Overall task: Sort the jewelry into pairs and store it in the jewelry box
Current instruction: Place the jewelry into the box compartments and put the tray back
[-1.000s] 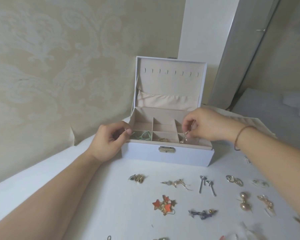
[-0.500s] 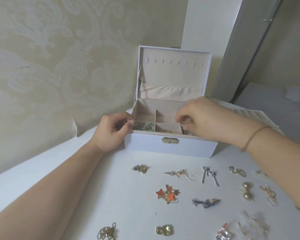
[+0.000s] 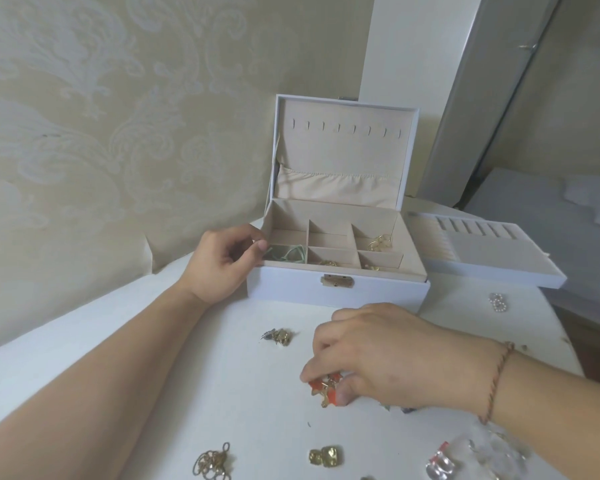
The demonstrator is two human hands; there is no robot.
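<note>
Where the bench edge lies nearest the wearer: one tangled gold chain piece, one pair of square gold studs, clear glassy pieces with a red accent. Next row back: right hand, fingers curled down and pinching the orange star earrings against the bench; string bracelet at the wrist. Judged very light, small and rigid, with thin hooks likely to snag or bend; best taken by the star bodies, both together, not by the wires. To their left, apart, one gold cluster pair. Far right, a pearl piece. Behind these: jewelry box, white, lid upright, latch at front. Left hand, fingers curled on the box's left front corner, steadying it. Compartments hold a green cord and gold items; centre rear compartment appears vacant. Removed tray right of box.
</note>
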